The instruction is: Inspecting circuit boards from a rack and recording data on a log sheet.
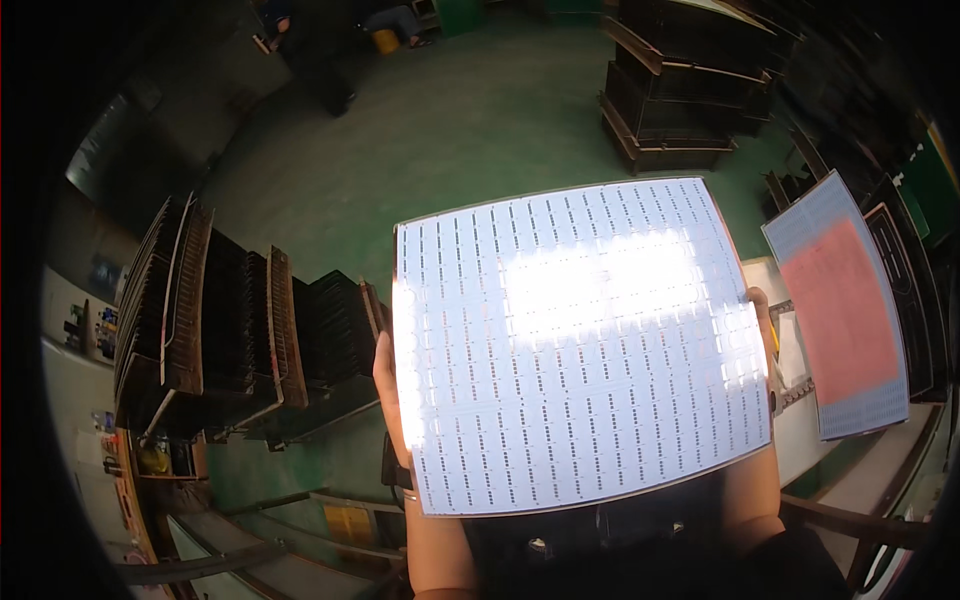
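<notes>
Because the left hand [387, 385] and right hand [760, 305] grasp only its side edges, the pale patterned board [585, 380], held up between them, could slip or flex if either grip loosened; swung sideways, it might knock the red-centred board [845, 310] or the dark rack [185, 320]; its rows of marks are too small to read, and no brand or label is legible.
</notes>
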The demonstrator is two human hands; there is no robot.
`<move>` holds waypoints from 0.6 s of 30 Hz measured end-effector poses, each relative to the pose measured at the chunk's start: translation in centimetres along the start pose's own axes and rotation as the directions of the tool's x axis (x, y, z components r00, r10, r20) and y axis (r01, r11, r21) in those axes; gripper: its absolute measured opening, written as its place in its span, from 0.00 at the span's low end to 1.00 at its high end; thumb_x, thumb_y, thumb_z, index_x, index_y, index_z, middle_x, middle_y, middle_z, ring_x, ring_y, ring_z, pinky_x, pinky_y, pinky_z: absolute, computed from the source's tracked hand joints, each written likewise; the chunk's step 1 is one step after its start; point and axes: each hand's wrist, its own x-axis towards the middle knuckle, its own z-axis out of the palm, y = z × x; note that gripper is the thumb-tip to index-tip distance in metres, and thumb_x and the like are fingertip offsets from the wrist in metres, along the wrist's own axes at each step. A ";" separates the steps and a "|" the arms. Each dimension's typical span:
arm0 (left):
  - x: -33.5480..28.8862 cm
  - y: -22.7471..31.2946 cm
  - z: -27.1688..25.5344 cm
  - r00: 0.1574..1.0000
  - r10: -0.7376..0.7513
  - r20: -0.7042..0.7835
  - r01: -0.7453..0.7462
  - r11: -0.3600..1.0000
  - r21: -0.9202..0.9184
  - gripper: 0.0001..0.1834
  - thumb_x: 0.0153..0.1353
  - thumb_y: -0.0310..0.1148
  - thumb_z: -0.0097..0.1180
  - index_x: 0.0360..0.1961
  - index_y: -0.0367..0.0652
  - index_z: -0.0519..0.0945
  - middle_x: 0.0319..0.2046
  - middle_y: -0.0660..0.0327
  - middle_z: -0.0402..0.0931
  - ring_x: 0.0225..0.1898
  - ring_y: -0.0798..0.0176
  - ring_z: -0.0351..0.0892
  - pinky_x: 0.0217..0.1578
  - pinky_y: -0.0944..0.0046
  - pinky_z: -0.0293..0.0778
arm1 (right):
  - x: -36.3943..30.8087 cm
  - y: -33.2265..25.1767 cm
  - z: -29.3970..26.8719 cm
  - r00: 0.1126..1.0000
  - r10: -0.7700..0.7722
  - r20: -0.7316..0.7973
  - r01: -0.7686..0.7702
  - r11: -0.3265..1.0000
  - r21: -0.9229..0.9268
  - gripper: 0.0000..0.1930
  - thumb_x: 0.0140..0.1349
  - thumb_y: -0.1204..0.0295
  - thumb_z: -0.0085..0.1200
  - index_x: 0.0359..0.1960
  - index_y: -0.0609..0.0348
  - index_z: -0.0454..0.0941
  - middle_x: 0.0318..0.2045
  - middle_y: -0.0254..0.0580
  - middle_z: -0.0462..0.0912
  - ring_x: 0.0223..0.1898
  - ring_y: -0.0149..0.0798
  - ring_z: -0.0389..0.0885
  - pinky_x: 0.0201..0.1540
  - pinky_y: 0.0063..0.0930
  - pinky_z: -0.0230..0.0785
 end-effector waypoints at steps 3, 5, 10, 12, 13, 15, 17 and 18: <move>-0.1 0.4 -2.7 0.990 -0.110 0.091 0.128 0.963 -0.237 0.19 0.60 0.30 0.51 0.53 0.40 0.67 0.57 0.54 0.63 0.53 0.60 0.69 0.53 0.59 0.69 | -0.2 0.1 -1.7 0.973 0.233 -0.008 -0.230 0.965 0.123 0.16 0.67 0.69 0.39 0.56 0.51 0.65 0.60 0.45 0.63 0.58 0.39 0.66 0.57 0.33 0.65; -0.3 -1.5 -4.9 0.972 -0.168 0.163 0.215 0.917 -0.337 0.20 0.61 0.31 0.50 0.54 0.39 0.66 0.57 0.53 0.63 0.54 0.59 0.69 0.53 0.59 0.69 | -0.5 0.1 6.7 0.988 0.097 -0.118 -0.113 0.983 -0.141 0.22 0.69 0.60 0.33 0.61 0.55 0.61 0.57 0.44 0.68 0.55 0.35 0.70 0.55 0.28 0.66; -1.3 -3.8 -7.6 0.917 -0.186 0.352 0.355 0.781 -0.514 0.22 0.62 0.34 0.48 0.56 0.39 0.64 0.57 0.52 0.63 0.55 0.57 0.67 0.54 0.57 0.68 | -1.1 1.7 5.3 0.918 0.365 -0.156 -0.392 0.895 -0.212 0.21 0.66 0.65 0.43 0.56 0.66 0.64 0.47 0.43 0.76 0.43 0.32 0.77 0.47 0.25 0.70; -1.8 -4.7 -7.5 0.909 -0.174 0.380 0.381 0.717 -0.583 0.23 0.63 0.36 0.47 0.57 0.38 0.63 0.57 0.52 0.63 0.56 0.56 0.67 0.55 0.56 0.68 | -0.6 3.5 6.0 0.937 0.311 -0.157 -0.333 0.932 -0.142 0.21 0.66 0.66 0.43 0.56 0.66 0.63 0.47 0.43 0.76 0.44 0.33 0.77 0.47 0.25 0.70; -1.9 -4.9 -6.7 0.907 -0.172 0.384 0.388 0.695 -0.606 0.24 0.63 0.36 0.47 0.58 0.38 0.63 0.57 0.52 0.63 0.57 0.56 0.66 0.55 0.56 0.68 | -0.3 4.4 6.6 0.950 0.258 -0.177 -0.274 0.959 -0.069 0.20 0.66 0.66 0.43 0.56 0.65 0.63 0.47 0.43 0.76 0.44 0.33 0.77 0.48 0.26 0.70; -3.0 -3.1 -1.4 0.940 -0.260 0.221 0.341 0.698 -0.629 0.25 0.66 0.43 0.44 0.58 0.39 0.61 0.57 0.58 0.64 0.58 0.59 0.63 0.57 0.55 0.63 | -0.2 5.8 8.1 0.966 0.201 -0.163 -0.203 0.979 0.007 0.20 0.66 0.68 0.43 0.57 0.63 0.62 0.50 0.42 0.73 0.49 0.36 0.74 0.51 0.29 0.68; -4.5 -2.9 -0.1 0.896 -0.229 0.379 0.437 0.599 -0.671 0.25 0.66 0.40 0.42 0.62 0.44 0.57 0.59 0.58 0.61 0.59 0.57 0.62 0.59 0.56 0.61 | -1.0 7.2 9.6 0.968 0.219 -0.121 -0.203 0.971 0.126 0.20 0.65 0.70 0.45 0.57 0.60 0.62 0.51 0.40 0.72 0.52 0.37 0.71 0.55 0.32 0.65; -5.1 -3.5 0.3 0.918 -0.266 0.294 0.391 0.736 -0.552 0.26 0.66 0.38 0.44 0.63 0.45 0.56 0.59 0.59 0.61 0.59 0.58 0.62 0.58 0.57 0.61 | -1.7 7.7 9.8 0.955 0.291 -0.058 -0.277 0.945 0.176 0.21 0.63 0.72 0.48 0.58 0.58 0.62 0.51 0.37 0.72 0.54 0.37 0.69 0.57 0.35 0.62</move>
